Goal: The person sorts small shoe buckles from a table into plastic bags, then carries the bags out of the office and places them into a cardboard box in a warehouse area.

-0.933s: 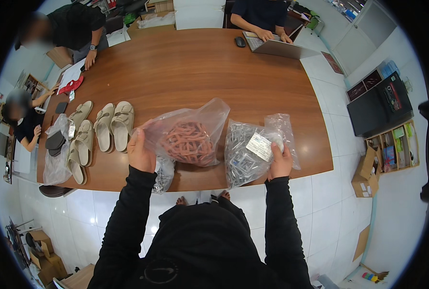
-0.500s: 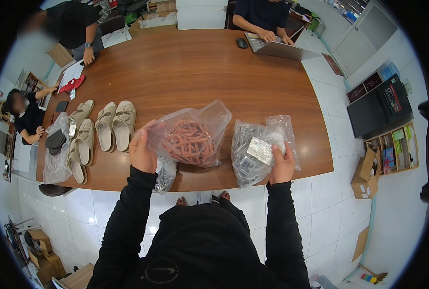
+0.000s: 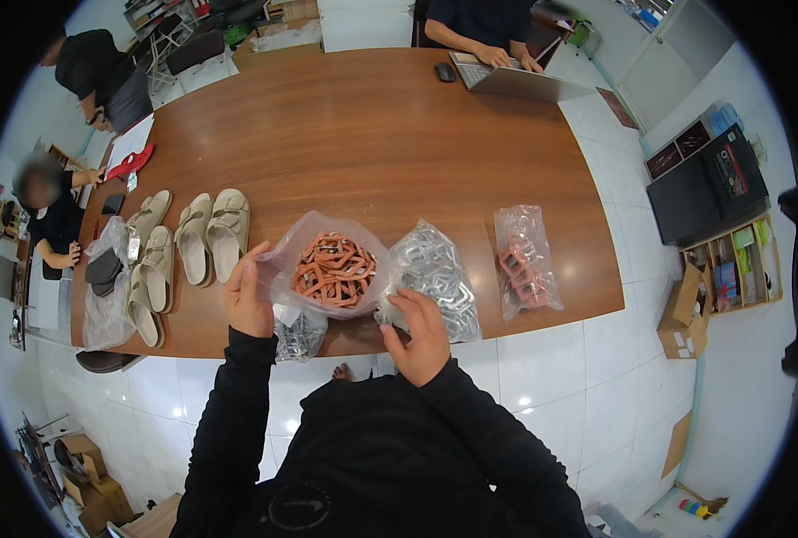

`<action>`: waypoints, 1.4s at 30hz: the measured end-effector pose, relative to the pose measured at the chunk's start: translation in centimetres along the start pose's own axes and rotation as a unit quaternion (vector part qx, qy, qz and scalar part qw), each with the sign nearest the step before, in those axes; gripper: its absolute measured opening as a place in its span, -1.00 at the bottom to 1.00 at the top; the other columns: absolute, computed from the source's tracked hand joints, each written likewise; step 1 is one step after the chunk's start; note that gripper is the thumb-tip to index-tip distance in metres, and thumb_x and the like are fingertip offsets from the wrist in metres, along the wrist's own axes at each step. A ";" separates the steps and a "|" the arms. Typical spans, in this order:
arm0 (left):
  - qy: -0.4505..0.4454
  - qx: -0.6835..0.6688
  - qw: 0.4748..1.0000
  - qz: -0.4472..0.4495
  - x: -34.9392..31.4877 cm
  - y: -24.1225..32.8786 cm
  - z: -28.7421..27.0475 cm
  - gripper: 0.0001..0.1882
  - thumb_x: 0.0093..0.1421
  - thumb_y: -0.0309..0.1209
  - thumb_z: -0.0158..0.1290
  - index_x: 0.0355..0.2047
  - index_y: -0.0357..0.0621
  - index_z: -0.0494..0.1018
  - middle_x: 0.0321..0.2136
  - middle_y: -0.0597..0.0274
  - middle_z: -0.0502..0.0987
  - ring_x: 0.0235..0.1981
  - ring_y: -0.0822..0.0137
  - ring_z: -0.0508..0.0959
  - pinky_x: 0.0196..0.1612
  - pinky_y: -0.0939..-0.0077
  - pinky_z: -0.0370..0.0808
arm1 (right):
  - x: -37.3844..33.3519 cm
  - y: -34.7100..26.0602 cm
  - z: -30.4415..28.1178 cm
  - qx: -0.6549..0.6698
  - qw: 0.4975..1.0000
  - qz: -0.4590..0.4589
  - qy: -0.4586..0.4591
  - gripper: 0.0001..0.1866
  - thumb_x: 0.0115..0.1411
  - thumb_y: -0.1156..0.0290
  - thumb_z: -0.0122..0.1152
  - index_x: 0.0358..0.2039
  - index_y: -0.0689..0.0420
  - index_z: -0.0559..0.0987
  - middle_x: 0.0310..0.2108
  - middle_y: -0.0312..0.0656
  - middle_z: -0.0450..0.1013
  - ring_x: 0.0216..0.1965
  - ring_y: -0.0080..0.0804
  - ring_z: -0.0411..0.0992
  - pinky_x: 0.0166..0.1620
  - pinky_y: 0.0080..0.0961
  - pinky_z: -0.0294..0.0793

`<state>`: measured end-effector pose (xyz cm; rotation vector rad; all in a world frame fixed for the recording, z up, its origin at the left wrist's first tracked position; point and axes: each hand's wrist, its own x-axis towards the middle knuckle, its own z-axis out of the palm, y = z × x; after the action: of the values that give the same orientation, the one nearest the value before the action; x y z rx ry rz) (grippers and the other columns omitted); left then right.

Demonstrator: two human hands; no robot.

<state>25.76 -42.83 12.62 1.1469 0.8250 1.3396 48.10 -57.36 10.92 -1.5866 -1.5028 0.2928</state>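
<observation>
My left hand point(image 3: 251, 291) grips the left rim of a clear plastic bag point(image 3: 278, 255), which now gapes upward. Inside lies a heap of orange-brown metal buckles point(image 3: 334, 273). My right hand point(image 3: 417, 339) is closed, thumb and fingers pinching whitish gathered plastic where this bag meets a second one. That second bag point(image 3: 439, 278), full of silver buckles, lies just beyond the right fingers. Below the open bag, a smaller bag of silver pieces point(image 3: 300, 336) sits at the table's near edge. Farther right is a flat bag of orange-brown buckles point(image 3: 524, 264), untouched.
Beige two-strap sandals point(image 3: 212, 238) and dark soles on plastic point(image 3: 105, 272) lie on the left of the wooden table point(image 3: 372, 134). A red sandal point(image 3: 131, 162) is near a seated person. Another person types on a laptop point(image 3: 515, 85); a third stands far left.
The buckle bag has opened upward. My right hand has moved left, bringing the silver-buckle bag beside it and uncovering the flat bag. The standing person has turned away from the table.
</observation>
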 end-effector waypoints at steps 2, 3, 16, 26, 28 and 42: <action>0.008 0.004 1.000 -0.015 -0.2 0.0 -0.5 -0.58 0.41 -0.25 -0.17 0.01 -0.38 0.44 -0.14 0.08 0.55 -0.11 0.33 0.52 0.04 0.41 0.41 | 0.0 -0.1 -0.1 -0.007 1.000 -0.006 -0.013 -0.54 0.00 0.48 0.29 -0.04 0.19 0.48 0.01 -0.03 0.38 0.03 0.01 0.33 0.09 -0.22 0.36; 0.010 0.002 1.000 -0.022 -0.3 0.0 -0.7 -0.58 0.41 -0.25 -0.17 0.01 -0.38 0.45 -0.14 0.09 0.54 -0.12 0.34 0.52 0.02 0.42 0.41 | 0.0 -0.1 -0.2 -0.010 1.000 -0.009 -0.017 -0.55 -0.01 0.48 0.29 -0.04 0.19 0.48 0.01 -0.03 0.38 0.02 0.00 0.34 0.08 -0.21 0.36; -0.017 0.066 0.998 0.000 -0.9 -0.1 -2.3 -0.55 0.41 -0.23 -0.19 0.05 -0.42 0.39 -0.09 -0.06 0.56 -0.12 0.27 0.54 0.05 0.38 0.40 | 0.0 0.3 -0.9 -0.028 0.999 -0.005 0.015 -0.52 -0.05 0.46 0.32 -0.05 0.18 0.48 0.06 -0.05 0.36 0.04 0.00 0.30 0.11 -0.17 0.30; -0.089 0.116 0.983 0.116 -3.1 -1.0 -4.6 -0.19 0.27 0.16 -0.10 0.15 -0.44 0.30 0.06 -0.07 0.45 0.09 0.18 0.44 0.18 0.31 0.29 | 4.7 -1.1 -0.8 -0.020 0.997 -0.072 -0.017 -0.13 -0.08 -0.07 0.43 0.15 0.20 0.39 0.24 0.00 0.21 0.28 0.14 0.07 0.25 -0.01 0.08; -0.088 0.131 0.982 0.099 -3.7 -1.1 -4.8 -0.19 0.25 0.11 -0.04 0.18 -0.45 0.26 0.10 -0.08 0.42 0.13 0.15 0.41 0.21 0.30 0.26 | 5.7 -1.2 -0.6 0.003 0.996 -0.086 -0.031 -0.15 -0.06 -0.06 0.42 0.16 0.16 0.39 0.25 0.00 0.20 0.29 0.14 0.06 0.26 -0.01 0.07; -0.088 0.124 0.982 0.115 0.5 0.6 -1.3 -0.52 0.44 -0.25 -0.26 0.17 -0.41 0.30 0.18 -0.05 0.37 0.23 0.18 0.33 0.28 0.33 0.17 | 9.4 -0.8 -0.5 0.208 0.977 -0.023 0.041 -0.64 0.40 0.29 -0.09 0.01 0.24 0.54 0.10 -0.08 0.44 0.23 -0.15 0.29 0.30 -0.27 0.11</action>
<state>24.38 -42.20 12.87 1.5734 0.7612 1.3241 50.10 -49.33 15.58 -1.2154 -1.3102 0.4754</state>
